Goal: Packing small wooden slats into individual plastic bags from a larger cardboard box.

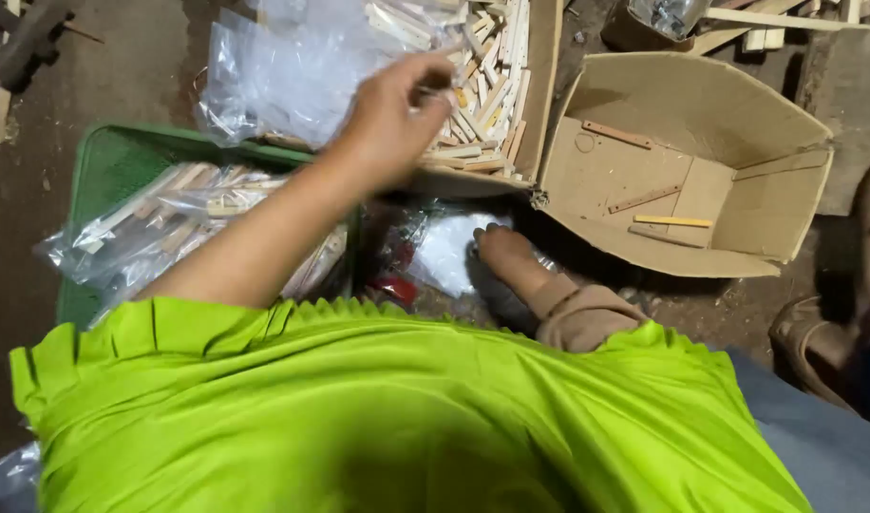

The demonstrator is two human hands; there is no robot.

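Left hand (397, 114) was pinched on 1 small wooden stick (435, 95) above the far stick box (549, 76); right hand was out of view.

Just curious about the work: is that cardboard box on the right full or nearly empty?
Nearly empty. The cardboard box lies open, its bare floor showing, with only a few wooden sticks inside.
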